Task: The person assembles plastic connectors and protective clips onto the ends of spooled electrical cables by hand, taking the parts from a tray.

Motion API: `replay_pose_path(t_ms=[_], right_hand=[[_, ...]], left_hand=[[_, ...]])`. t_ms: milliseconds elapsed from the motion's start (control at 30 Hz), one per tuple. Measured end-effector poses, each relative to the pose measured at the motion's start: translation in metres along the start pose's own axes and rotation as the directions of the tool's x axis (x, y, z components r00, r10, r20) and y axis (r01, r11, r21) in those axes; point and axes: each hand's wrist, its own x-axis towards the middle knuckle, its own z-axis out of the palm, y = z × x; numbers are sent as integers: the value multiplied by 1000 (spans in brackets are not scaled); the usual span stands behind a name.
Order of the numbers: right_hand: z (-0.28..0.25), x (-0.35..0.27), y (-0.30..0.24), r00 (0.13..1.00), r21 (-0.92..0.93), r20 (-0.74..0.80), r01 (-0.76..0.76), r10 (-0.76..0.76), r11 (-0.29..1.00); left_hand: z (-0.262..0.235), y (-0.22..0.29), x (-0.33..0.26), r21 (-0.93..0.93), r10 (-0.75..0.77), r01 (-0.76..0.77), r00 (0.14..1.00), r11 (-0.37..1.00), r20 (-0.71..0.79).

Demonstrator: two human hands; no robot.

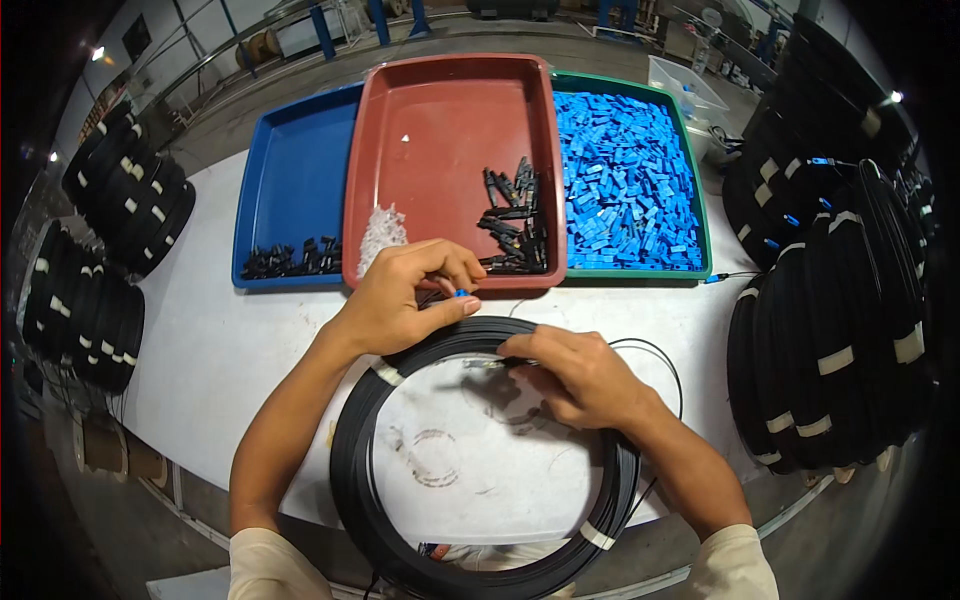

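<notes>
A coil of black cable [352,480], bound with white tape, lies on the table in front of me. My left hand [400,300] is above its far side, thumb and fingers closed on a small blue connector piece [461,293], mostly covered by the fingers. Inside the far rim of the coil, my right hand [580,378] pinches a slim black connector [510,362] with a pale tip pointing left. A loose loop of thin black cable [672,362] arcs out to the right of that hand.
Beyond the coil stand a blue tray [290,160] of black parts, a red tray [450,110] with clear bits and black connectors, and a green tray [708,262] full of blue connectors. Cable coils are stacked at left [100,330] and right [830,350] of the white table [200,380].
</notes>
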Motion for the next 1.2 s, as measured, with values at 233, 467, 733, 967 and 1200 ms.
replay_pose_path(t_ms=[233, 467, 733, 967, 1200], right_hand=[[0, 0, -9, 999, -47, -38, -15, 13, 999], [1, -3, -8, 996, -77, -86, 12, -19, 997], [-1, -4, -4, 1000, -50, -22, 16, -17, 999], [-4, -4, -9, 1000, -145, 17, 8, -6, 989], [-2, -2, -8, 1000, -103, 19, -10, 12, 995]], left_hand=[[2, 2, -44, -451, -142, 107, 989, 886, -44], [9, 15, -38, -287, -146, 165, 985, 944, 87], [29, 12, -34, -177, 43, -64, 991, 982, -124], [35, 7, -35, -219, 11, -40, 991, 975, -132], [37, 10, -36, -150, 60, -84, 986, 985, -157]])
